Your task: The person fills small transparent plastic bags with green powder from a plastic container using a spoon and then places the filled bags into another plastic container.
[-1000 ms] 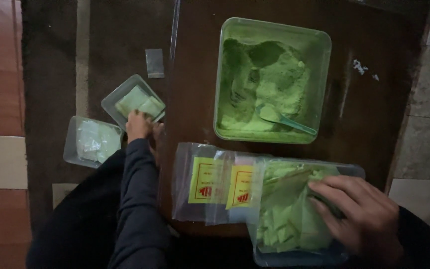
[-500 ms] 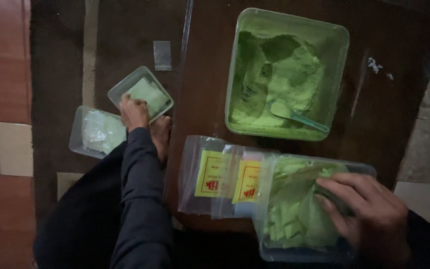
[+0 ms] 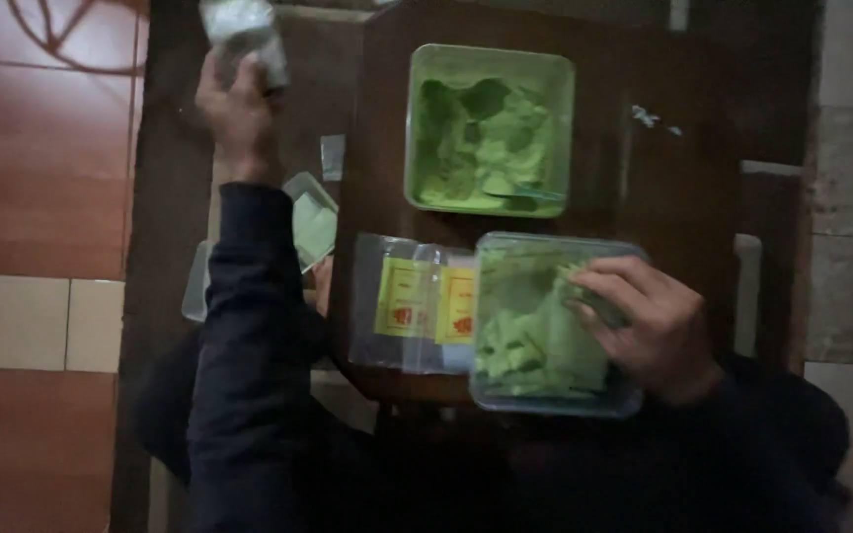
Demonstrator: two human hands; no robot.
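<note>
The left hand (image 3: 237,111) is stretched far forward, past the table edge, and its fingers are closed around a small clear packet (image 3: 241,35) — the packet is blurred, so its content I cannot tell. The right hand (image 3: 647,324) rests in the clear box (image 3: 549,400) of green pieces, fingers curled on them. Beside this box lie clear bags (image 3: 409,301) with yellow labels — behind it, a green tub (image 3: 489,128).
</note>
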